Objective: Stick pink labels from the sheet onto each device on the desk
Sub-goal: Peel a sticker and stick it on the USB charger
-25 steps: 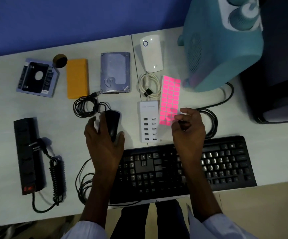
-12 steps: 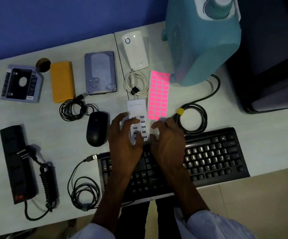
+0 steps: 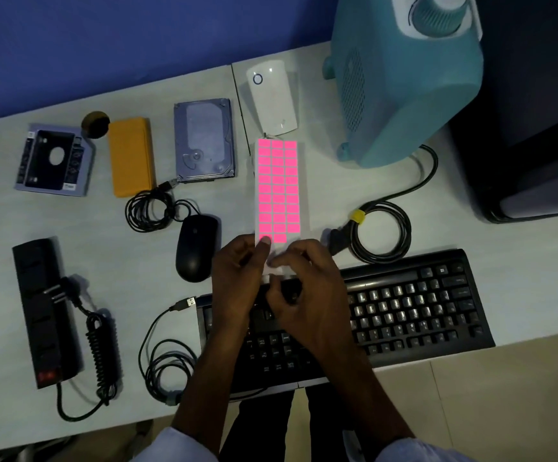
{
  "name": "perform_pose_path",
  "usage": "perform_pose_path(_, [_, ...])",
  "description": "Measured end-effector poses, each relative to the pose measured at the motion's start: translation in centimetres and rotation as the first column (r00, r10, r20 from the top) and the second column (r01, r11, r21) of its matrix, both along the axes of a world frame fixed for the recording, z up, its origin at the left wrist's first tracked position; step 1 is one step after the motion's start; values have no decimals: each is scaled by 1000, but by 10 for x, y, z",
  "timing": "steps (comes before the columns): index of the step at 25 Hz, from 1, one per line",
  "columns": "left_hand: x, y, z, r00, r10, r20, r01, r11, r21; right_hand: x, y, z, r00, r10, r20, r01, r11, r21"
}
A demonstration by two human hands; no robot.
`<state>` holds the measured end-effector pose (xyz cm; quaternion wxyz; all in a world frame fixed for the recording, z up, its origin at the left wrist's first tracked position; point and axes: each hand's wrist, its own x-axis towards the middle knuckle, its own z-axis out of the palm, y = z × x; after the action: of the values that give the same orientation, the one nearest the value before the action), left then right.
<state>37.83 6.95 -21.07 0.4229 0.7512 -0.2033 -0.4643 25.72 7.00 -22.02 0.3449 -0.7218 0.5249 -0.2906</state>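
Above keyboard (image 3: 421, 305) — left hand (image 3: 237, 281), right hand (image 3: 307, 295) pinch sheet (image 3: 277, 188).

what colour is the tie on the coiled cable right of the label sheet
Yellow; the tie shows best in the head view.

Office, IT-bench type. Pale desk (image 3: 521, 261) against a blue wall (image 3: 104, 45) across the top of frame. Black keyboard (image 3: 414, 305) lower centre-right, wired black mouse (image 3: 196, 251) at centre, dark boxy cabinet (image 3: 538, 111) at the right edge. Loose computer hardware lined along the upper left: drive caddy (image 3: 54, 160), orange case (image 3: 131, 156), bare hard drive (image 3: 204, 141), white plug-in unit (image 3: 271, 98) further right. Black power strip (image 3: 40, 311) with coiled lead (image 3: 102, 355) at far left. Bundled black cable (image 3: 381, 231) right of centre, USB cable (image 3: 164, 361) looped at bottom centre. Pink label sheet (image 3: 277, 191) at centre. Teal appliance (image 3: 404, 78) upper right is the odd one out.
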Motion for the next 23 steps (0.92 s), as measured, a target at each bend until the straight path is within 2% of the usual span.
perform_pose_path(3, [4,4,3,1000,-15,-24,14,999,-40,4,-1,4,994,-95,53,89,990,107])
perform_pose_path(6, [5,6,4,997,-22,-69,18,998,-59,8,-4,1,982,-189,17,187,977,106])
perform_pose_path(11, [7,8,4,993,-117,-34,113,988,-103,12,-7,0,955,-270,122,242,948,205])
perform_pose_path(16, [11,7,4,981,-194,21,196,975,-110,13,-12,0,943,-298,148,257,936,242])
perform_pose_path(23, [15,6,6,972,-233,19,233,965,-120,10,-14,-1,942,-282,184,234,941,243])
